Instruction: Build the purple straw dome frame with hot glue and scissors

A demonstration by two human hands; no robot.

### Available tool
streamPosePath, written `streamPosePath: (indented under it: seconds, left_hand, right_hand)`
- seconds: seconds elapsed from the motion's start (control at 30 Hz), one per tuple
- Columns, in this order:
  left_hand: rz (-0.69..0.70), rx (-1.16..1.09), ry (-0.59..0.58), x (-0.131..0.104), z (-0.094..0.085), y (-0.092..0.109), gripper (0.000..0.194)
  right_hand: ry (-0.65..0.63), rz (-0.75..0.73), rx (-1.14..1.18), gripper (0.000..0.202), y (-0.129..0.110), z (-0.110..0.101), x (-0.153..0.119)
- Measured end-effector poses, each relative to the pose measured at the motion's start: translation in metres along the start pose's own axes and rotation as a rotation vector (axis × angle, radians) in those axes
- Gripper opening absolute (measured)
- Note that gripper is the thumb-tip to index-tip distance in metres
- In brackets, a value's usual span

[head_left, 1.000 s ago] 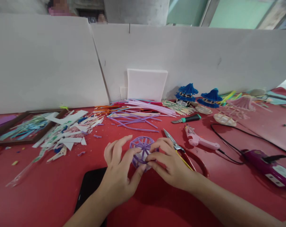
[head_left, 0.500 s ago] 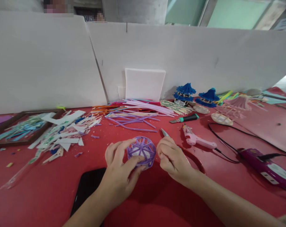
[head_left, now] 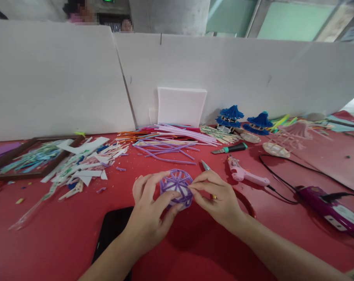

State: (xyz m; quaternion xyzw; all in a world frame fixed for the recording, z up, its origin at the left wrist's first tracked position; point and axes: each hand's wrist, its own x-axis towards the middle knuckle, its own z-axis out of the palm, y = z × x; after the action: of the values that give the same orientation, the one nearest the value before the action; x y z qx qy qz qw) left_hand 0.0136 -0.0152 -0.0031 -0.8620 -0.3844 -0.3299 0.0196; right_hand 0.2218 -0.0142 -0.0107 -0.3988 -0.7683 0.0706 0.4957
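A round purple openwork piece (head_left: 177, 183) with spokes and a pale inside is held above the red table. Around its left side and lower edge wrap the fingers of my left hand (head_left: 150, 207). My right hand (head_left: 216, 197), with a ring on one finger, pinches at the piece's right edge; whatever lies between the fingertips is too small to make out. Behind that hand shows a grey pointed tip (head_left: 205, 165). Purple fuzzy stems (head_left: 168, 159) lie beyond the piece.
A pink glue gun (head_left: 247, 175), a green-black cutter (head_left: 232, 148) and a purple power strip (head_left: 330, 207) lie right. A black phone (head_left: 111, 230) is near my left forearm. Scraps (head_left: 89, 171) and a brown frame (head_left: 52, 168) lie left; blue roofed models (head_left: 230, 117) stand behind.
My right hand's fingers have moved left onto the purple piece's right edge and straightened somewhat. My left hand keeps its hold. The whole view has shifted slightly.
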Motion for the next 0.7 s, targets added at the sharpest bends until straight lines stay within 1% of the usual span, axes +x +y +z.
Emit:
streamPosePath:
  seconds: [0.13,0.2,0.33,0.47,0.53,0.63,0.7]
  left_hand:
    - [0.0,-0.005,-0.012,0.001,0.0,0.0,0.015]
    - [-0.018,-0.016,-0.008,0.001,0.001,0.001,0.015]
    - [-0.015,-0.015,0.003,0.002,0.002,0.003,0.014]
    - [-0.003,-0.013,-0.004,0.001,0.003,0.002,0.014]
    - [0.005,-0.015,0.001,0.001,0.003,0.001,0.014]
    - [0.023,-0.022,0.013,0.0,0.001,0.0,0.014]
    - [0.032,-0.033,0.013,-0.001,0.001,-0.001,0.014]
  right_hand:
    - [-0.04,0.031,0.057,0.012,-0.006,-0.001,-0.001]
    - [-0.055,0.075,0.093,0.017,-0.008,-0.001,-0.001]
    - [-0.033,0.111,0.087,0.025,-0.004,-0.001,-0.003]
    - [0.001,0.116,0.029,0.02,-0.001,-0.003,0.0]
    - [0.001,0.117,0.017,0.014,-0.001,-0.005,0.003]
    - [-0.007,0.126,0.028,0.012,-0.001,-0.004,0.014]
    - [-0.007,0.073,0.023,0.012,-0.002,0.0,0.028]
